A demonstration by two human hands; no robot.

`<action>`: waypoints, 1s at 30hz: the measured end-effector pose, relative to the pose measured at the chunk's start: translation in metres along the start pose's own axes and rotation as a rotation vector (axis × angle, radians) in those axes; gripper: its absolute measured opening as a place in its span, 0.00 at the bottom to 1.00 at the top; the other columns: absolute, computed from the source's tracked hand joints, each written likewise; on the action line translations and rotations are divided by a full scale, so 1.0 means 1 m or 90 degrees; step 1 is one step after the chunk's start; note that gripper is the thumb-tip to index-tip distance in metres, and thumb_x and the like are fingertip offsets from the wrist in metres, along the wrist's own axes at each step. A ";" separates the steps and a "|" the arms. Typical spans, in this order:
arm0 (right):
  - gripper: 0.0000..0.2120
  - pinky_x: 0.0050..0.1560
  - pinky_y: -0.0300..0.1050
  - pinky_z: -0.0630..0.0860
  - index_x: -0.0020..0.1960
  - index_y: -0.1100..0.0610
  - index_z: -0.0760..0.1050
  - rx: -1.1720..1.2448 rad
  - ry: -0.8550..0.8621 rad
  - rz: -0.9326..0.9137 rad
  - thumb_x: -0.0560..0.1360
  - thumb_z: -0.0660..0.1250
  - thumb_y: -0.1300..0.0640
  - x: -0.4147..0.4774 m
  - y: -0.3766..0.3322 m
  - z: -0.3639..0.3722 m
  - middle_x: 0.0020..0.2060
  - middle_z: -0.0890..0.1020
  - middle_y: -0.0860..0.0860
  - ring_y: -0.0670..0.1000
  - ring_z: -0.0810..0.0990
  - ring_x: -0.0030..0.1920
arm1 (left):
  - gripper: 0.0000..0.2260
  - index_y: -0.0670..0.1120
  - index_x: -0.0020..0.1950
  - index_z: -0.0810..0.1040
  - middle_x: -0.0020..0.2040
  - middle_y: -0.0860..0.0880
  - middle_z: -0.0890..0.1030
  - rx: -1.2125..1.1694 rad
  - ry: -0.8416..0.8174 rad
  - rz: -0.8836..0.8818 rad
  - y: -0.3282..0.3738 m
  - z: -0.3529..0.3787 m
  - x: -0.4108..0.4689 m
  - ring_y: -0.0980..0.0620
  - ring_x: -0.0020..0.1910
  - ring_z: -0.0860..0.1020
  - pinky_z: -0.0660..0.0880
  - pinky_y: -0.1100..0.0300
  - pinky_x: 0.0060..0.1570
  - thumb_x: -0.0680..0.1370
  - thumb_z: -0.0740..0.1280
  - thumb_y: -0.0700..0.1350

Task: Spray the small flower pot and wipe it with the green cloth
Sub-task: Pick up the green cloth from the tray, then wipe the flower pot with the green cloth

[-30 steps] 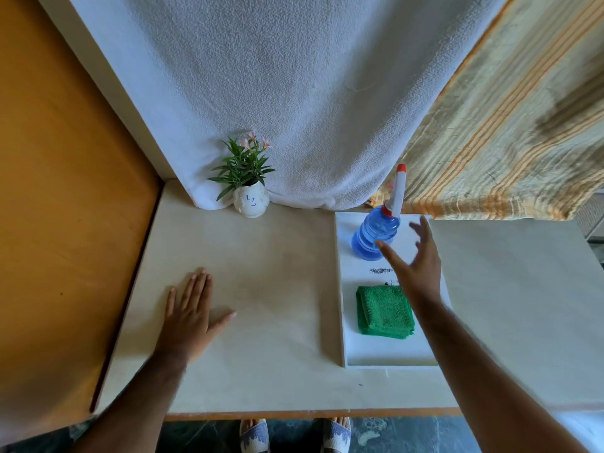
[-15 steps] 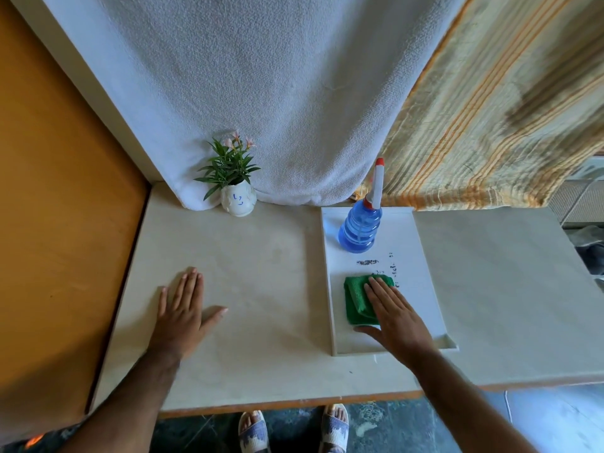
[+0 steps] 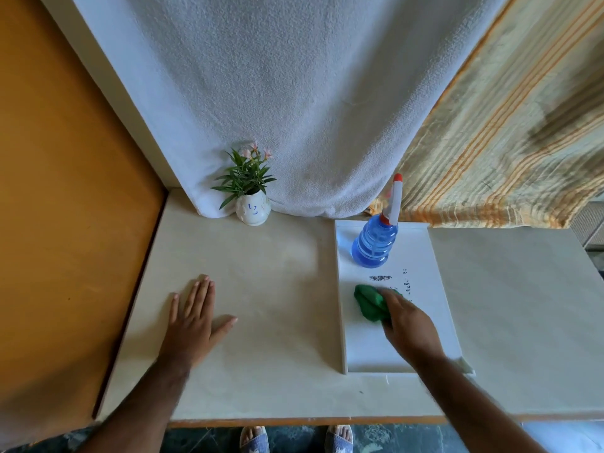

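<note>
Now the right hand (image 3: 405, 322) bunches the cloth (image 3: 371, 302) in its fingers on the tray (image 3: 438, 308); the left hand (image 3: 192, 322) lies flat, fingers spread. Risk: pot (image 3: 252, 210) looks unsprayed, so a dry wipe could tip it. Bottle (image 3: 376, 243) stands upright just beyond the fingers, nozzle up; pot sits far left.

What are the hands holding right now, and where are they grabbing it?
The right hand grips the green cloth by its near right end, bunching it on the white tray. The left hand lies flat, holding nothing.
</note>
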State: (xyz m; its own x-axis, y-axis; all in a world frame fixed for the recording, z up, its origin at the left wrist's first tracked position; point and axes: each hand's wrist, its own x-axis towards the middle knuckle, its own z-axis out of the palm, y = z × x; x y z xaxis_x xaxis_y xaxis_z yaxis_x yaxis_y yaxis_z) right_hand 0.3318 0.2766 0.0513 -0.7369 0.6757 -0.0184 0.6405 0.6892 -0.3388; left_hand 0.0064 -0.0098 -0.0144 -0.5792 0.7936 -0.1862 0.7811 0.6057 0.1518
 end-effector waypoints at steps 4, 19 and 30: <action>0.33 0.52 0.48 0.80 0.71 0.57 0.77 0.104 0.051 -0.040 0.68 0.73 0.73 0.017 -0.030 -0.013 0.67 0.82 0.52 0.58 0.85 0.57 | 0.45 0.37 0.79 0.64 0.80 0.39 0.66 -0.004 -0.004 -0.003 0.000 0.000 -0.001 0.41 0.78 0.66 0.64 0.32 0.74 0.79 0.45 0.72; 0.25 0.68 0.59 0.75 0.66 0.65 0.81 0.155 0.095 -0.307 0.70 0.71 0.78 0.175 -0.184 0.040 0.66 0.81 0.61 0.63 0.79 0.68 | 0.45 0.42 0.84 0.54 0.84 0.44 0.58 -0.015 0.048 0.010 -0.014 0.023 0.005 0.45 0.82 0.58 0.56 0.35 0.78 0.78 0.49 0.74; 0.20 0.72 0.53 0.67 0.65 0.63 0.82 -0.003 0.122 -0.468 0.79 0.57 0.63 0.214 -0.189 0.077 0.66 0.82 0.60 0.61 0.80 0.66 | 0.45 0.43 0.84 0.53 0.85 0.46 0.56 0.000 0.067 0.002 -0.015 0.026 0.002 0.47 0.83 0.56 0.55 0.37 0.78 0.78 0.52 0.75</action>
State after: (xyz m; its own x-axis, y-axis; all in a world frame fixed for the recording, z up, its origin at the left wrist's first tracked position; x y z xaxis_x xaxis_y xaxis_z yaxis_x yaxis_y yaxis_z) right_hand 0.0364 0.2705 0.0386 -0.9240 0.0748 0.3749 0.0000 0.9807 -0.1957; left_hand -0.0006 -0.0183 -0.0419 -0.5985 0.7969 -0.0822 0.7827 0.6035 0.1522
